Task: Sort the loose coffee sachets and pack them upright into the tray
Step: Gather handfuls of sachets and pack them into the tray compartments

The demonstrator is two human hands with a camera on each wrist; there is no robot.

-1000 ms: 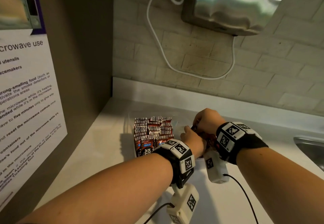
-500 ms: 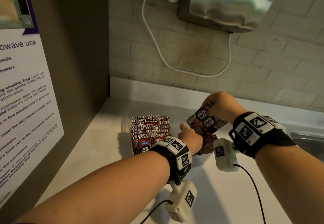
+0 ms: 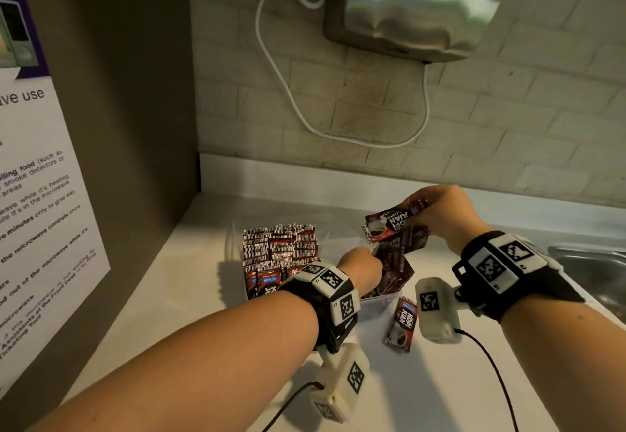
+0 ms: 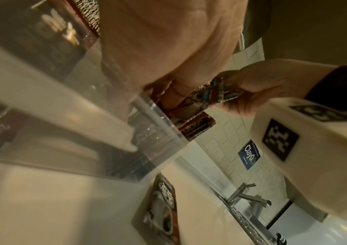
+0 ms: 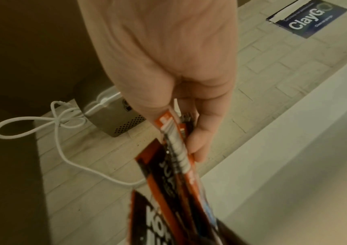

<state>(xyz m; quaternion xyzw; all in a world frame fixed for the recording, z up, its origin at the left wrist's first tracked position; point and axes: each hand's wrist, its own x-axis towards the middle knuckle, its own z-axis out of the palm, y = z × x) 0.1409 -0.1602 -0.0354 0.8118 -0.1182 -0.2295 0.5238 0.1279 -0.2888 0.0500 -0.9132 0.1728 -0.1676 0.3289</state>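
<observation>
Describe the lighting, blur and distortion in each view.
Head: dim warm light, glare on the steel wall dryer, bent edges. Left wrist: clear plastic tray smeared, out of focus. Right wrist: red-brown coffee sachets motion-blurred in the right hand.

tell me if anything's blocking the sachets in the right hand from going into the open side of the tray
Yes. The left hand is reaching into the tray on that side, among loose tilted sachets already lying there. The held sachets in the right hand hang above them. The packed sachets fill the other side.
</observation>
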